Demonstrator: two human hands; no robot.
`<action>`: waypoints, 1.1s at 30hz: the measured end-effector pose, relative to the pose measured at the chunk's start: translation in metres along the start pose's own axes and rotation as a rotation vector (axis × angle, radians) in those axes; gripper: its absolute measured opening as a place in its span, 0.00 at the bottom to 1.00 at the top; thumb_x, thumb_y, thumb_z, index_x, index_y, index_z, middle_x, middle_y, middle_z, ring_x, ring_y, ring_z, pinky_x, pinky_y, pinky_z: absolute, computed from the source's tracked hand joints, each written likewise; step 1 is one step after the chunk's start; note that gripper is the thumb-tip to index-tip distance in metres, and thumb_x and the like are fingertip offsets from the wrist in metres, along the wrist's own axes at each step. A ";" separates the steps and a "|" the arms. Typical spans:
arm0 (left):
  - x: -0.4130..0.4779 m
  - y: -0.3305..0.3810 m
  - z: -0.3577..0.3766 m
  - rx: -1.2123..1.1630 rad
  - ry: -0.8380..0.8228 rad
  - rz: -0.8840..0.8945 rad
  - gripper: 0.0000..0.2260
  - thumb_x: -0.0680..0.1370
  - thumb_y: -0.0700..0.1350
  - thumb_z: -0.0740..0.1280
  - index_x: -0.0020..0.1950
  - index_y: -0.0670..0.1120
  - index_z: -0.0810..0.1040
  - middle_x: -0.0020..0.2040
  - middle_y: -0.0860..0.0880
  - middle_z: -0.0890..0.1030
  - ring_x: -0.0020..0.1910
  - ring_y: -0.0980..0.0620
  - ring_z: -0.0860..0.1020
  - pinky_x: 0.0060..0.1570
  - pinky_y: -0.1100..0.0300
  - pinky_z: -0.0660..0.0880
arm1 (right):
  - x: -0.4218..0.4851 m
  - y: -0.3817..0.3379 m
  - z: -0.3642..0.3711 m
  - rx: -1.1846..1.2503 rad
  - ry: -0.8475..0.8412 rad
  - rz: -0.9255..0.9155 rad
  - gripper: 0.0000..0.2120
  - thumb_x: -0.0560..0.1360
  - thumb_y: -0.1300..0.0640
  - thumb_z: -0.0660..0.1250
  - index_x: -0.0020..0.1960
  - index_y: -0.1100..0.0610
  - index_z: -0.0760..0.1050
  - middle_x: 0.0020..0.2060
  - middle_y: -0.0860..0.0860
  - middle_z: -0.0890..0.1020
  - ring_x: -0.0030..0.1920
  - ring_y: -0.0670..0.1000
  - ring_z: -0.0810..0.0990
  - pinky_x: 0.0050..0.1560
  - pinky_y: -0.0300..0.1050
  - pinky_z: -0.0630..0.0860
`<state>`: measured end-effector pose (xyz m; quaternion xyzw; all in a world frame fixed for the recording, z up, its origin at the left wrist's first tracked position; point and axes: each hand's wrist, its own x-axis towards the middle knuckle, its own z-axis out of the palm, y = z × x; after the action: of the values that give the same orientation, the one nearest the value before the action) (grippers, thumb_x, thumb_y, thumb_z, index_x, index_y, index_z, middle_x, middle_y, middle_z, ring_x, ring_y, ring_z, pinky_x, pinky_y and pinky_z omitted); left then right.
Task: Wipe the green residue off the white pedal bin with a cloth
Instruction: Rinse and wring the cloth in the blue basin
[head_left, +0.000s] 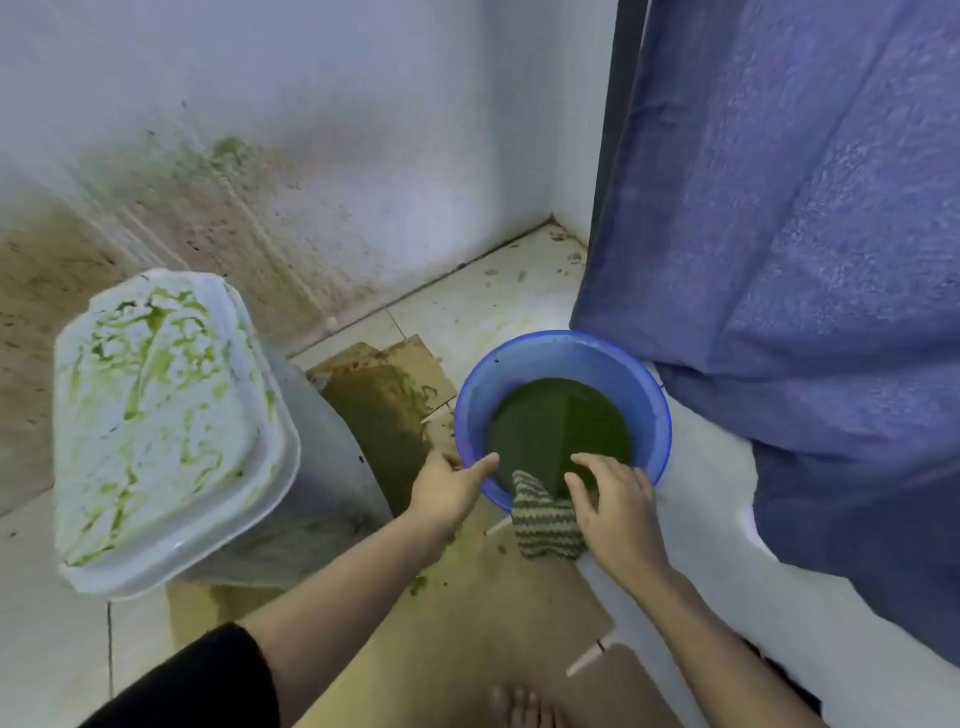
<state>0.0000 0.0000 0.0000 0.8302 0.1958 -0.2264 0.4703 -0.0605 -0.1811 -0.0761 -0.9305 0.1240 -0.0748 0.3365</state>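
The white pedal bin (171, 431) stands at the left against a stained wall (337, 130). Its lid is closed and tilted toward the camera, with green residue (156, 332) smeared in streaks and swirls across most of the top. More greenish marks run down the bin's side near its base. To its right, well apart from the lid, a round blue basin (561, 345) sits on the tiled floor (467, 306), holding dark green, murky water (556, 421). The left hand (447, 488) grips the basin's near-left rim, with the thumb hooked over the edge to the inside and the fingers wrapped beneath the outside. A striped, knitted-looking cloth (545, 525) in dull green and beige hangs over the near rim. Its upper end is inside the basin and the rest drapes down the outer wall. The right hand (618, 509) lies on the cloth's right side at the rim and holds it there, fingers bent down toward the water and thumb against the fabric. A brown, stained sheet of cardboard (384, 384) lies on the floor between bin and basin. A large blue fabric (805, 260) hangs at the right, just behind the basin. A black sleeve (197, 680) covers the upper left arm, and a bare foot (519, 706) shows at the bottom edge.
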 end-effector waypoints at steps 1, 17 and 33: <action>0.002 -0.005 0.005 0.021 -0.096 -0.081 0.15 0.75 0.57 0.72 0.47 0.48 0.73 0.46 0.50 0.76 0.43 0.53 0.73 0.44 0.57 0.70 | -0.008 0.008 0.008 -0.018 -0.034 0.026 0.13 0.79 0.52 0.63 0.59 0.55 0.79 0.56 0.50 0.83 0.60 0.54 0.79 0.70 0.62 0.63; 0.018 -0.058 0.060 -0.202 -0.257 -0.254 0.10 0.69 0.43 0.79 0.35 0.46 0.78 0.32 0.51 0.79 0.30 0.57 0.74 0.27 0.68 0.68 | -0.034 0.042 0.047 -0.116 -0.012 -0.037 0.20 0.80 0.48 0.54 0.58 0.53 0.81 0.58 0.48 0.83 0.67 0.53 0.74 0.76 0.49 0.39; -0.080 0.073 -0.112 -0.389 -0.316 0.330 0.04 0.76 0.42 0.71 0.47 0.42 0.79 0.42 0.44 0.84 0.41 0.49 0.83 0.46 0.58 0.79 | 0.041 -0.145 -0.069 0.996 -0.610 0.157 0.31 0.70 0.32 0.66 0.68 0.46 0.73 0.65 0.44 0.78 0.64 0.41 0.76 0.66 0.41 0.71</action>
<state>-0.0051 0.0531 0.1465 0.6997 0.0222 -0.2317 0.6755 -0.0099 -0.1270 0.0722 -0.6278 0.0399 0.1720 0.7581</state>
